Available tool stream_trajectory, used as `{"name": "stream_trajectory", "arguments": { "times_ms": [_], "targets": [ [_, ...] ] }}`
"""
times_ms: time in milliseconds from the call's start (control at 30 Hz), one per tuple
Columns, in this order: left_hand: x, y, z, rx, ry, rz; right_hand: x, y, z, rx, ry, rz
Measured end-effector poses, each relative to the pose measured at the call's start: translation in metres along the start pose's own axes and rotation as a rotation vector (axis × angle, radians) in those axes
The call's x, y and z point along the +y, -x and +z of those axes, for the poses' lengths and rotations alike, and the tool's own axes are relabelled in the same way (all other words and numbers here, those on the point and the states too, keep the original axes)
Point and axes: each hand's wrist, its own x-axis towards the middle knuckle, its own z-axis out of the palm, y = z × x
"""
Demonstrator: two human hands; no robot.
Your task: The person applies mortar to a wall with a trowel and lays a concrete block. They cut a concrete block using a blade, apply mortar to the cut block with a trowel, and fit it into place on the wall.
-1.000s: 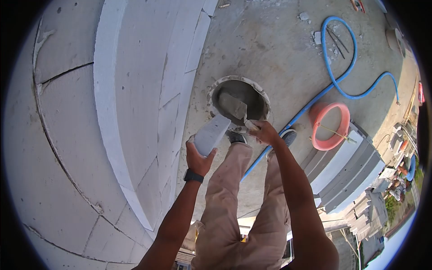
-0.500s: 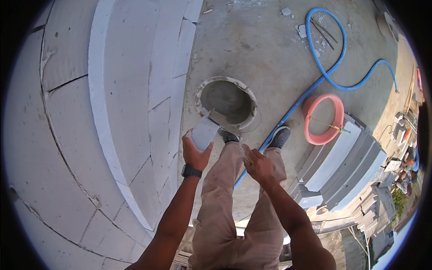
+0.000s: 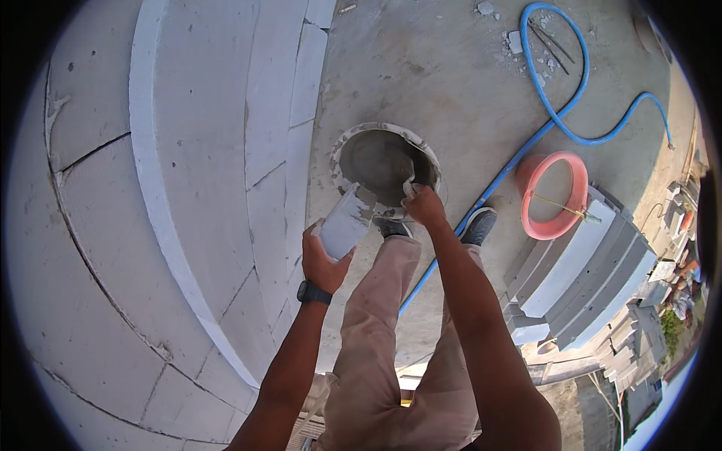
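Note:
My left hand (image 3: pixel 323 261) is closed around a small, pale concrete block piece (image 3: pixel 344 229), held tilted beside the bucket's near side. Grey mortar smears the upper end of that piece. My right hand (image 3: pixel 426 205) grips the handle of a trowel (image 3: pixel 399 163) at the right side of the bucket (image 3: pixel 340 143). Its blade reaches down inside, at the wet grey mortar (image 3: pixel 365 159), and its edges are hard to make out. Dried mortar crusts the bucket's rim.
A wall of large pale blocks (image 3: pixel 203 150) runs along my left. On the floor at right lie a blue hose (image 3: pixel 519 154), an orange bucket (image 3: pixel 532 210) and stacked blocks (image 3: pixel 575 274). Rubble (image 3: pixel 515 41) and rods lie farther off. My shoes (image 3: pixel 479 225) are near the mortar bucket.
My right hand has moved up and forward from near my knees to the mortar bucket, bringing the trowel blade inside. My left hand still holds the block piece, turned slightly.

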Motion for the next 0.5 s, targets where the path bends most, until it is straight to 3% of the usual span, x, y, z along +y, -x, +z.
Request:
{"name": "stream_trajectory", "arguments": {
  "times_ms": [67, 133, 167, 367, 500],
  "targets": [
    [-0.003, -0.003, -0.003, -0.013, 0.010, 0.010, 0.003, -0.048, 0.016, -0.003, -0.043, -0.009],
    [-0.010, -0.003, -0.007, -0.022, 0.009, 0.008, -0.013, -0.064, 0.013, -0.327, -0.456, 0.345],
    [-0.013, -0.003, -0.008, -0.030, 0.026, 0.020, -0.016, -0.059, 0.006, -0.340, -0.458, 0.349],
    [-0.019, -0.009, -0.009, -0.032, 0.036, 0.013, -0.004, -0.029, -0.029, -0.420, -0.568, 0.083],
    [-0.018, -0.013, -0.016, -0.012, 0.024, 0.018, 0.006, 0.015, -0.046, -0.406, -0.521, 0.060]
  ]
}}
